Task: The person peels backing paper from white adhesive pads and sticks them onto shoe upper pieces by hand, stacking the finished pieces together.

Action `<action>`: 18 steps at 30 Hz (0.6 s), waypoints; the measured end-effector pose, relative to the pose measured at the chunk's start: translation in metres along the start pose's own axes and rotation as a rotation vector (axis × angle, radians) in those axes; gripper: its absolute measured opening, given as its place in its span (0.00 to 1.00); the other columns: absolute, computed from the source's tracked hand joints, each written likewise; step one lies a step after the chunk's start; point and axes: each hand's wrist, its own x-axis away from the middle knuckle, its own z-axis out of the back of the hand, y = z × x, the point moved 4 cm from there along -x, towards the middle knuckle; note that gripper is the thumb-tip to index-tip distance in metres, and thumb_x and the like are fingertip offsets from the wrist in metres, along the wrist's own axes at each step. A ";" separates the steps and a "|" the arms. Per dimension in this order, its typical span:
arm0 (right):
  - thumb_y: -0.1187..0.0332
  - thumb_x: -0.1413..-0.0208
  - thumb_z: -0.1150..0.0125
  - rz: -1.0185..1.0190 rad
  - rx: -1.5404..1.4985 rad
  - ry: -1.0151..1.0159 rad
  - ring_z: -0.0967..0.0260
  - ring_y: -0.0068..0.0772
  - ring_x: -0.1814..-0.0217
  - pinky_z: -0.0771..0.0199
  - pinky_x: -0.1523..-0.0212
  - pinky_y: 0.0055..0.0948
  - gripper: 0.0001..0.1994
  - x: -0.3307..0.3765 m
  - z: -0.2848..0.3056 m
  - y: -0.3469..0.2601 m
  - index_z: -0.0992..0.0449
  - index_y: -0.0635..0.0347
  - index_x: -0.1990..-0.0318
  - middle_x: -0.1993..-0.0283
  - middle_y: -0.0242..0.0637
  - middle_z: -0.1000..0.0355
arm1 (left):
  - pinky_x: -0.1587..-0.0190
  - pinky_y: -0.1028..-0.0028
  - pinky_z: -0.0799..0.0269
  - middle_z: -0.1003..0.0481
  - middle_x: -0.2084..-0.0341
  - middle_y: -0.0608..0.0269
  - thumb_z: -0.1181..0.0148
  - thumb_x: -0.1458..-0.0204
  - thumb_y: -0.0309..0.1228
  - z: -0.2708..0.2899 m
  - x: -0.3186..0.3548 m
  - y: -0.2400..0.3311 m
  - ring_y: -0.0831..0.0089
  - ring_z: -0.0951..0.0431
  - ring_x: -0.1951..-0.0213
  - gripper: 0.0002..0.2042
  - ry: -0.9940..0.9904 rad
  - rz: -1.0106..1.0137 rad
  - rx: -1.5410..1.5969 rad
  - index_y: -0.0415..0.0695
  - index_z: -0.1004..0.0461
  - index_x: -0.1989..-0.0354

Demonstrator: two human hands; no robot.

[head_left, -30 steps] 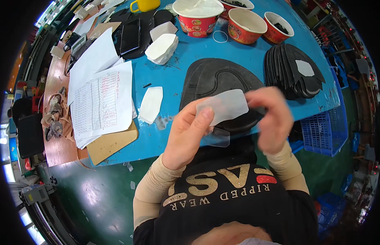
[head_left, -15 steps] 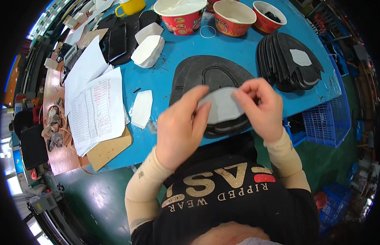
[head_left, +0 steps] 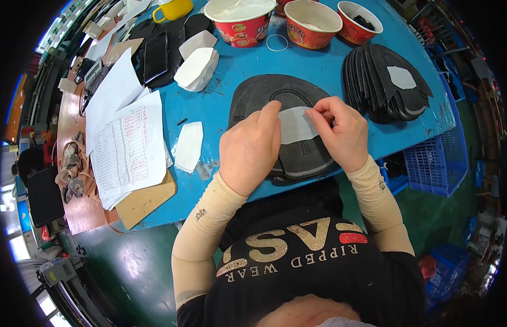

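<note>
Before me on the blue table lies a stack of flat, dark grey shaped pieces (head_left: 253,92), rounded at the far side, with a curved groove in the top one. A thin white patch (head_left: 297,126) lies nearly flat over the middle of that top piece. At its left edge are the closed fingers of my left hand (head_left: 249,144), their tips partly hidden behind the hand. My right hand (head_left: 343,133) pinches the patch's far right corner between thumb and forefinger. Another white patch (head_left: 188,146) rests on the table to the left.
A fanned stack of dark pieces (head_left: 381,87) with a white patch (head_left: 401,77) on top stands at right. Farther off are red paper tubs (head_left: 313,27), a yellow mug (head_left: 174,9) and a pile of white patches (head_left: 197,70). Printed sheets (head_left: 128,147) and a phone (head_left: 156,56) lie left.
The white patch has come down from above the stack and now lies flatter against the top piece. Both hands moved with it, and my right hand shifted slightly left.
</note>
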 end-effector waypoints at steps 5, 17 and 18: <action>0.69 0.53 0.35 -0.030 0.117 0.025 0.29 0.35 0.70 0.32 0.70 0.29 0.09 0.004 0.003 -0.001 0.26 0.58 0.65 0.71 0.36 0.28 | 0.73 0.67 0.29 0.24 0.69 0.55 0.44 0.50 0.25 0.000 0.007 0.002 0.59 0.24 0.74 0.13 -0.033 0.015 -0.118 0.44 0.29 0.55; 0.37 0.54 0.47 0.314 0.518 -0.435 0.55 0.47 0.30 0.59 0.37 0.60 0.43 0.019 0.001 -0.007 0.43 0.60 0.37 0.33 0.43 0.48 | 0.73 0.74 0.34 0.33 0.45 0.64 0.39 0.56 0.38 0.010 0.034 0.003 0.71 0.33 0.74 0.26 -0.191 -0.237 -0.347 0.41 0.31 0.47; 0.37 0.54 0.47 0.313 0.521 -0.431 0.55 0.47 0.30 0.59 0.37 0.60 0.43 0.018 0.002 -0.013 0.43 0.60 0.37 0.33 0.43 0.48 | 0.72 0.74 0.35 0.34 0.44 0.64 0.39 0.56 0.38 0.010 0.035 0.000 0.71 0.33 0.74 0.26 -0.216 -0.221 -0.351 0.41 0.31 0.47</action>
